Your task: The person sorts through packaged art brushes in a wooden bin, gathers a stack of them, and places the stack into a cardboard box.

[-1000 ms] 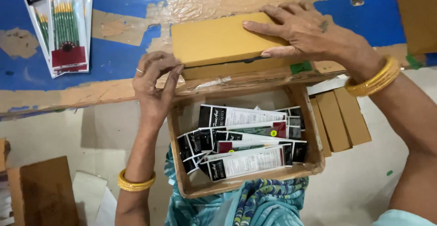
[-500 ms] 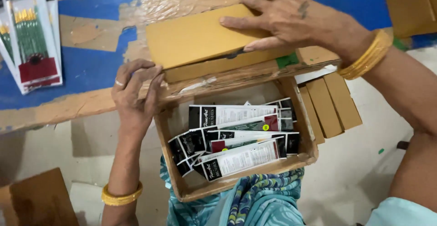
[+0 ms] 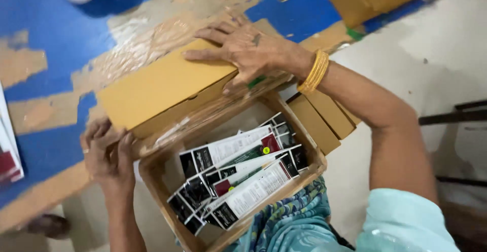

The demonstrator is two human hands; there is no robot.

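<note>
My left hand (image 3: 109,155) gripped the near-left corner of the open carton (image 3: 167,181), fingers curled, maybe over its flap. Flat packets (image 3: 238,173) lay stacked inside it. My right hand (image 3: 248,51) lay spread flat on the yellow box (image 3: 157,87), which rested on the carton's far edge.

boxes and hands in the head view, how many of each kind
closed flat yellow box: 1
open brown carton: 1
hands: 2, left on the carton's corner, right flat on the yellow box
total: 4
</note>
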